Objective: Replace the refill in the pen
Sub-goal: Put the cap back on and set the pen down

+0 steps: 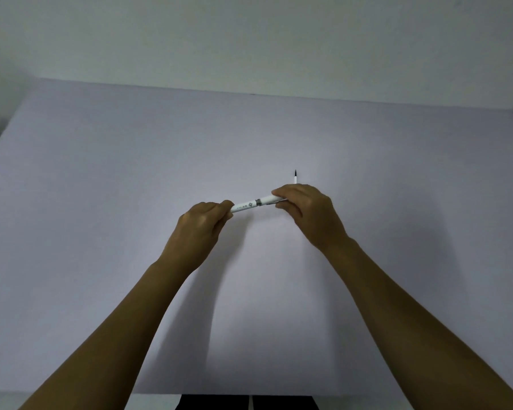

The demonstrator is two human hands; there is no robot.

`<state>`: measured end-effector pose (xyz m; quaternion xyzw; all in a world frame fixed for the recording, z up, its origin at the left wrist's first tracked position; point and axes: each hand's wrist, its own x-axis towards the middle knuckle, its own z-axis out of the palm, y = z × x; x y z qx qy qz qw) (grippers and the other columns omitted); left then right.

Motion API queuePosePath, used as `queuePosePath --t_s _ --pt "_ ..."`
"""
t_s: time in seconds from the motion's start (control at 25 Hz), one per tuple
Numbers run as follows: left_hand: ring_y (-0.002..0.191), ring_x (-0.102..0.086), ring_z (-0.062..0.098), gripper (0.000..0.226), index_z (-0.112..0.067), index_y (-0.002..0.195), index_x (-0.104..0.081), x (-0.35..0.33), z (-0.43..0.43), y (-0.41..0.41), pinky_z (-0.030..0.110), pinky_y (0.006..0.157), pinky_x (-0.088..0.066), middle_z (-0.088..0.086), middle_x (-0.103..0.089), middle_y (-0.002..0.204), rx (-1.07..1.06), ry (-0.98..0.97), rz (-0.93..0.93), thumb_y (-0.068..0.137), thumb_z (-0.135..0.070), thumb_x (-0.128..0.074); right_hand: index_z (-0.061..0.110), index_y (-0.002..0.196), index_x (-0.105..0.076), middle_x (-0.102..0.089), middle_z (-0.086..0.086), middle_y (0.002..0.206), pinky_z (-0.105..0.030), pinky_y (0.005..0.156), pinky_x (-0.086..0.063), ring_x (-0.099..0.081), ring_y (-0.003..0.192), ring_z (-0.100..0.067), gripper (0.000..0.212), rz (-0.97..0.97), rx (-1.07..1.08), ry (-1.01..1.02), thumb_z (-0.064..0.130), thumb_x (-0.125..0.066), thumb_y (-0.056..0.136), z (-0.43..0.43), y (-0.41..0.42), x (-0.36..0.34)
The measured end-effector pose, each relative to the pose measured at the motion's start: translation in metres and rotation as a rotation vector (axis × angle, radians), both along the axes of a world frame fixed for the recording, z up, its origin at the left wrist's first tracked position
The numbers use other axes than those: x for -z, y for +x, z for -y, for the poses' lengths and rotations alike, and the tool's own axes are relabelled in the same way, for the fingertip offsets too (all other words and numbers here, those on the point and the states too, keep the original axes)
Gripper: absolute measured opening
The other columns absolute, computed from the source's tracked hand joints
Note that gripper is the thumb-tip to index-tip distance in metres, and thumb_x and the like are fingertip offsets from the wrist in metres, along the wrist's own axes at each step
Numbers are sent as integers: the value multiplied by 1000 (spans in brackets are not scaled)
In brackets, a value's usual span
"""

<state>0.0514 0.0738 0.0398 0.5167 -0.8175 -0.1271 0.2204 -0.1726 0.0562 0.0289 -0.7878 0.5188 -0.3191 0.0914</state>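
A person is holding a white pen (253, 204) in both hands above a pale tabletop (101, 179); the left hand (200, 224) is gripping one end of the barrel, fingers curled around it, and the right hand (304, 210) is gripping the other end, fingers closing over it from above; the pen is lying nearly level between them, its right end slightly higher, with a metal band showing near the middle and small print on the left half; just beyond the right hand a thin white refill (295, 177) with a dark tip is sticking out, pointing away from the person; whether it is lying on the tabletop or tucked under the fingers cannot be told.
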Motion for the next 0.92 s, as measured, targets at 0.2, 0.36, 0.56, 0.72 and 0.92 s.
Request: queuePosePath --t_s 0.2,0.36,0.56,0.72,0.92 --pt "53 -42 28 8 -1 94 -62 7 1 -4 32 47 -35 13 -55 60 -43 11 17 90 -5 -57 -1 91 -71 -75 -14 87 -38 68 -59 -70 77 -31 18 -69 -71 -80 -2 -73 73 10 6 -4" --pt "49 -47 31 7 -2 93 -63 15 2 -15 30 47 -34 13 -58 69 -84 38 31 88 -7 -61 0 107 -67 -72 -15 106 -40 84 -56 -67 96 -31 26 -64 -74 11 2 -67 81 21 2 3" --pt "54 -42 27 21 -1 75 -64 42 15 -47 27 51 -29 11 -44 72 -361 220 -69 89 -16 -59 0 144 -20 -22 -18 155 -33 117 -18 -20 144 -27 55 24 313 416 20 -42 98 10 -8 50" --pt "59 -42 26 29 -4 73 -64 71 34 -77 28 47 -24 9 -44 70 -588 429 -108 91 -24 -54 1 146 -7 -6 -16 158 -38 118 -9 -5 147 -27 58 -142 477 585 25 -31 99 -17 -8 95" --pt "70 -55 31 28 2 87 -66 94 39 -104 36 59 -47 18 -58 83 -639 377 -142 93 -22 -52 4 147 -4 -6 -14 159 -39 118 -6 -4 147 -26 60 -254 495 570 29 -28 98 -29 -6 119"
